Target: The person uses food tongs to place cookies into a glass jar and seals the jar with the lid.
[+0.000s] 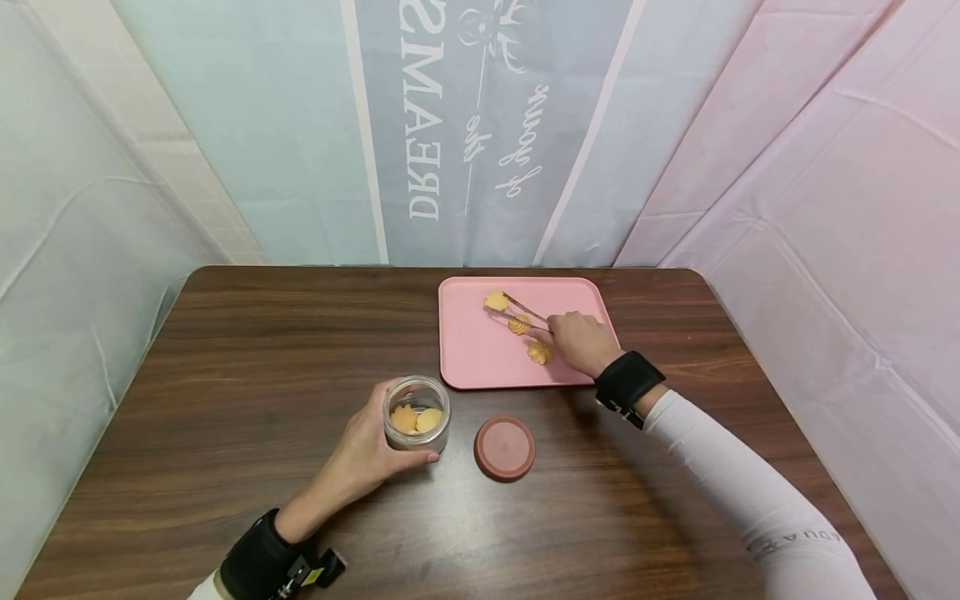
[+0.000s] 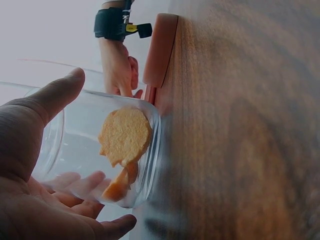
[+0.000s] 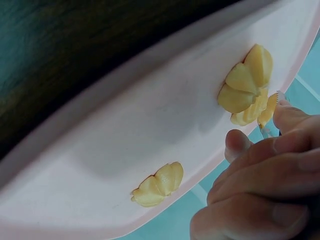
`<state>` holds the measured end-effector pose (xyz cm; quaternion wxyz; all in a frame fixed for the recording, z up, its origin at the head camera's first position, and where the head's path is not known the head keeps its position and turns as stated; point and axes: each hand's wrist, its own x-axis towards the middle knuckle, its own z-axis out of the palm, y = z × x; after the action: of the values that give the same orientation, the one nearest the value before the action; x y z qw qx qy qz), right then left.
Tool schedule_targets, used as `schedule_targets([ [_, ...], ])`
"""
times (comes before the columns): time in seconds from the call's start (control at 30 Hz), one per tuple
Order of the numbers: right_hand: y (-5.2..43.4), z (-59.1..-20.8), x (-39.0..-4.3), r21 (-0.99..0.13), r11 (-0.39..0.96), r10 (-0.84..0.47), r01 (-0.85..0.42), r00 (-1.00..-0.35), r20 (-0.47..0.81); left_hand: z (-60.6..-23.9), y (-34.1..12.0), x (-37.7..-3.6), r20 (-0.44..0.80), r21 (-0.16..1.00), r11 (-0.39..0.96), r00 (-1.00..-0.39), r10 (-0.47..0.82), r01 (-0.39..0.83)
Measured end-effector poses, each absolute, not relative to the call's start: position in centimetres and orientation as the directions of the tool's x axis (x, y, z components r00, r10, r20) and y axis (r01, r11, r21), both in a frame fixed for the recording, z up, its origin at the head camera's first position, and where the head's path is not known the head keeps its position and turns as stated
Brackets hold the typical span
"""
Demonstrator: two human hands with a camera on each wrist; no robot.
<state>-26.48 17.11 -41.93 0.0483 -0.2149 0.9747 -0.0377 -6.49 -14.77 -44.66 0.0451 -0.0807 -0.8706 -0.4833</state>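
Observation:
My left hand (image 1: pixel 367 454) holds a clear glass jar (image 1: pixel 442 437), thumb on the near side and fingers around the far side. Inside the open jar lie pale yellow cookies (image 2: pixel 125 136) at the bottom. Over a pink tray (image 1: pixel 472 367), my right hand (image 1: pixel 583 342) grips metal tongs (image 1: pixel 528 323), whose tips lie on either side of a flower-shaped cookie (image 1: pixel 496 302). Two more cookies show on the tray in the head view, a swirled one (image 1: pixel 519 324) and another (image 1: pixel 539 352) nearer the front edge. In the right wrist view, a separate cookie (image 3: pixel 157 185) lies apart from the cluster.
A round reddish-brown lid (image 1: pixel 505 448) lies on the dark wooden table (image 1: pixel 300 350), right of the jar and in front of the tray. Printed cloth (image 1: pixel 300 125) hangs behind the table, with pale cloth walls at both sides.

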Motion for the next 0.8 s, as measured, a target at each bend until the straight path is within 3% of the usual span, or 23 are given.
schedule_targets([
  [0.8, 17.5, -41.3, -25.0, -0.089, 0.834, -0.539, -0.545, -0.838, 0.082, -44.8, -14.7, -6.5, 0.16, 0.834, 0.519, -0.983, 0.094, 0.185],
])
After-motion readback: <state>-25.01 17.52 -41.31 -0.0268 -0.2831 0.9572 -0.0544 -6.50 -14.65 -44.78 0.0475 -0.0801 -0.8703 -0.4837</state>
